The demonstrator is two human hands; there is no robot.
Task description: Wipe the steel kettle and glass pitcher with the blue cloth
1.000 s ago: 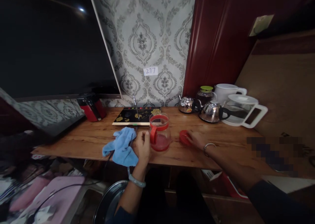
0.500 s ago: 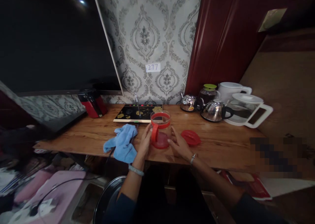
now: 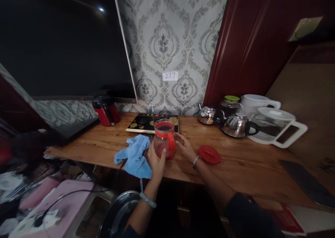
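Observation:
A clear glass jug with a red collar and red handle stands on the wooden table, uncovered, its handle toward the front right. My left hand is wrapped round its lower left side, thumb in front. At the right side my right hand holds the jug beside the handle, fingertips partly hidden behind it. A red lid lies on the table to the right of my right hand. Left of the jug, a crumpled blue cloth hangs partly over the front edge.
A black tea stove with gold flowers lies behind the jug, with a thin upright spout. Steel kettles and a white-handled glass pitcher stand at the right. A red kettle is at the left. Below sits a metal basin.
The jug has turned, so its red handle has swung from the front left to the front right. My left thumb now lies across its front. The view has shifted a little.

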